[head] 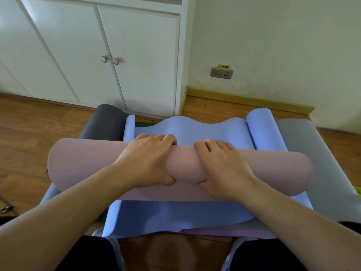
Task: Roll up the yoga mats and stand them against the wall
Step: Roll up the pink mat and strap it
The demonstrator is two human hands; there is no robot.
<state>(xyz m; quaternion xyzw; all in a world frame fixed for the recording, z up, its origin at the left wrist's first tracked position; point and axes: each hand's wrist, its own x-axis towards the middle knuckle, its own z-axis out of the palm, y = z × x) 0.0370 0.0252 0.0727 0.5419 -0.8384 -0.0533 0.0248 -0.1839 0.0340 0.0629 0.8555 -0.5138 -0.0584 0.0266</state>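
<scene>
Rolling is partway: both hands, left (148,159) and right (220,165), clamp the pink mat (82,163) roll lying across the wavy blue mat (205,130) on the floor (29,122); grey mats (304,145) remain unrolled, none standing at the wall (273,45).

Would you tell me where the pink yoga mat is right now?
In the head view the pink mat lies rolled at centre frame across the blue mat, gripped by the left hand and right hand.

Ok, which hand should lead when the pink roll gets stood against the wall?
Probably right: both the left hand and right hand grip the pink mat roll mid-length, but the bare wall lies on the right.
</scene>
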